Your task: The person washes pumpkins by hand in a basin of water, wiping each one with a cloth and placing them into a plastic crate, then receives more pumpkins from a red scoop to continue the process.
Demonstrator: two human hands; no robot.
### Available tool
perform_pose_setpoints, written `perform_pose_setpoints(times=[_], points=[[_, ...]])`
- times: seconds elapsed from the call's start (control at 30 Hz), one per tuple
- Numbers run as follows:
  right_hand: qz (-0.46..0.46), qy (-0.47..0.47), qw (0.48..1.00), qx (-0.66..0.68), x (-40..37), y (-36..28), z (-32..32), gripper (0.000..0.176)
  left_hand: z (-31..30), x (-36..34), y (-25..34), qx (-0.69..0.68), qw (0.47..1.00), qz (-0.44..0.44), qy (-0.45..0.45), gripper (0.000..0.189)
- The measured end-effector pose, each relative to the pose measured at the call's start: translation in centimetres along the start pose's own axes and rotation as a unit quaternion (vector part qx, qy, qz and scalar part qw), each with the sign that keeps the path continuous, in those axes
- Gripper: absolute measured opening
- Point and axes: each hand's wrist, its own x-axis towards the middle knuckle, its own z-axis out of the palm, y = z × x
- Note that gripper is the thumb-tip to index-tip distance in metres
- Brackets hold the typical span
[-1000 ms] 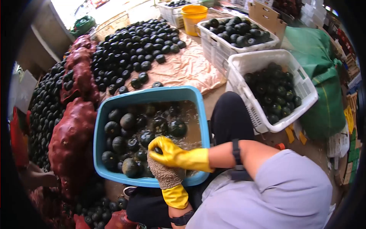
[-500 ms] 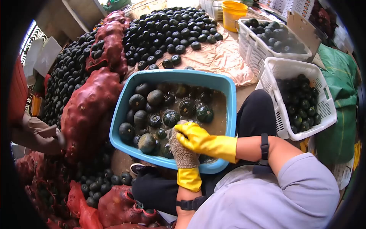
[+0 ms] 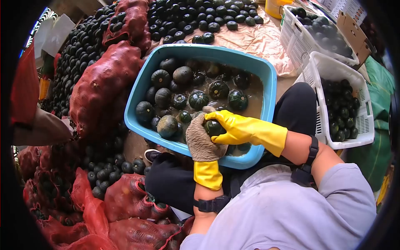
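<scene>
My right hand (image 3: pixel 227 127), in a yellow rubber glove, has its fingers and thumb around a small dark green pumpkin (image 3: pixel 214 128). A brown textured scrubbing mitt (image 3: pixel 202 139) covers my left hand (image 3: pixel 205 143) over another yellow glove. The mitt is wrapped against the pumpkin's left side, hiding those fingers. Both hands are over the near part of a blue tub (image 3: pixel 139 131) of murky brown water. Several wet pumpkins (image 3: pixel 198 100) float or sit in the tub, some with a duller, dirtier skin.
White plastic crates (image 3: pixel 366 121) of pumpkins stand at the right. Red mesh sacks (image 3: pixel 104 89) are at the left and front left. A large pumpkin pile (image 3: pixel 200 18) lies on a pinkish sheet (image 3: pixel 250 39) behind. Another person's arm (image 3: pixel 41 127) reaches in at the left edge.
The pumpkin between my hands shows now; my right hand covered it before. My right fingers have spread around it. The view has tilted down, and the other person's arm has come further in.
</scene>
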Motion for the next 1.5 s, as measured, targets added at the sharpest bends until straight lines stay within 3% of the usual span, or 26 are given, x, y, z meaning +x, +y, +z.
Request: perform_pose_setpoints(times=[0.07, 0.1, 0.17, 0.2, 0.27, 0.4, 0.47, 0.53, 0.57, 0.6, 0.7, 0.77, 0.8, 0.83, 0.93, 0.97, 1.0, 1.07, 1.13, 1.17, 1.2, 1.23, 1.3, 1.4, 1.43, 1.5], points=[[0.096, -0.042, 0.978, 0.181, 0.1, -1.1, -0.9, 0.076, 0.4, -0.5, -0.3, 0.064, 0.998, 0.021, -0.002, 0.078], [0.054, 0.019, 0.977, 0.207, 0.7, 0.3, 1.0, 0.075, 0.8, -1.0, -0.5, 0.085, 0.996, 0.019, 0.012, 0.078], [-0.039, 0.132, 0.961, 0.240, 1.7, 1.5, 4.0, 0.075, 2.9, -0.8, 0.4, -0.113, 0.978, -0.141, 0.102, 0.074], [0.018, 0.133, 0.955, 0.265, 2.2, 1.9, 3.8, 0.076, 3.1, -0.6, 0.5, -0.148, 0.968, -0.164, 0.121, 0.073], [-0.034, 0.123, 0.989, -0.069, 2.6, 2.7, 2.2, 0.076, 3.0, -0.4, 0.5, -0.176, 0.959, -0.175, 0.139, 0.070], [-0.112, -0.006, 0.992, -0.050, 1.0, -0.5, 0.1, 0.071, 0.2, -0.1, 0.0, -0.163, 0.981, -0.096, 0.036, 0.064], [0.028, 0.008, 0.994, 0.103, 1.1, -0.6, 0.3, 0.070, 0.0, 0.5, 0.7, -0.261, 0.948, -0.184, 0.021, 0.058], [-0.009, 0.082, 0.885, 0.458, 3.1, 4.5, 4.8, 0.070, 1.5, 0.9, 1.5, -0.312, 0.915, -0.240, 0.090, 0.054], [-0.022, 0.209, 0.950, 0.230, 3.3, 4.4, 5.1, 0.070, 2.7, 1.2, 1.6, -0.319, 0.904, -0.250, 0.134, 0.053], [-0.028, 0.223, 0.967, 0.120, 2.9, 4.7, 4.9, 0.069, 3.8, 1.2, 1.0, -0.054, 0.986, -0.076, 0.136, 0.055], [0.039, 0.108, 0.955, 0.273, -0.1, 5.2, 0.8, 0.058, 3.1, 0.0, 0.5, -0.100, 0.987, -0.122, 0.015, 0.050], [-0.035, 0.281, 0.915, 0.288, -1.7, 8.2, -2.7, 0.042, 1.8, -0.3, 1.3, -0.205, 0.961, -0.178, -0.052, 0.050], [-0.063, 0.317, 0.853, 0.409, -4.1, 9.7, -6.7, 0.036, 1.4, -0.4, 1.3, -0.181, 0.968, -0.151, -0.086, 0.052], [-0.101, 0.349, 0.775, 0.517, -6.6, 11.2, -10.7, 0.033, 0.5, -0.4, 0.0, 0.000, 0.992, -0.016, -0.124, 0.056], [-0.278, 0.533, 0.422, 0.678, -14.7, 15.2, -21.6, 0.058, 4.7, -3.4, -3.5, -0.407, 0.887, -0.216, -0.038, 0.058], [-0.236, 0.621, 0.377, 0.646, -13.7, 13.4, -22.3, 0.057, 4.3, -2.8, -2.2, -0.491, 0.827, -0.274, 0.006, 0.046], [-0.192, 0.702, 0.325, 0.604, -12.3, 11.0, -22.6, 0.055, 3.7, -2.5, -2.1, -0.330, 0.926, -0.175, -0.052, 0.043], [-0.214, 0.514, 0.665, 0.497, -6.3, 17.2, -18.9, 0.050, 2.5, -1.9, -1.7, 0.100, 0.993, 0.047, -0.043, 0.038], [-0.169, 0.187, 0.872, 0.419, -3.0, 14.5, -14.7, 0.057, 2.6, -1.6, -1.6, 0.096, 0.993, 0.061, -0.036, 0.041], [0.035, 0.180, 0.964, 0.191, -1.1, 9.5, -11.9, 0.065, 2.6, -1.6, -1.6, 0.085, 0.994, 0.062, -0.031, 0.044], [0.131, 0.125, 0.982, -0.056, 1.7, 10.7, -10.4, 0.077, 2.9, -1.7, -1.9, 0.067, 0.996, 0.054, -0.022, 0.050], [0.231, 0.112, 0.959, -0.119, 3.7, 10.5, -8.3, 0.090, 3.6, -2.4, -2.5, 0.010, 1.000, 0.019, -0.017, 0.057], [0.230, 0.159, 0.958, -0.057, 6.0, 12.8, -4.1, 0.100, 6.3, -4.5, -4.0, -0.163, 0.982, -0.097, 0.003, 0.071], [0.312, 0.264, 0.895, -0.177, 8.2, 13.0, -0.1, 0.103, 4.3, -1.2, -1.2, -0.537, 0.756, -0.365, 0.077, 0.034], [0.310, 0.236, 0.907, -0.159, 8.4, 13.6, -0.8, 0.104, 4.2, -1.4, -1.1, -0.459, 0.817, -0.348, 0.030, 0.038], [0.244, 0.213, 0.941, -0.098, 8.8, 17.8, -1.7, 0.104, 4.4, -1.7, -0.9, -0.427, 0.824, -0.372, 0.010, 0.040]])
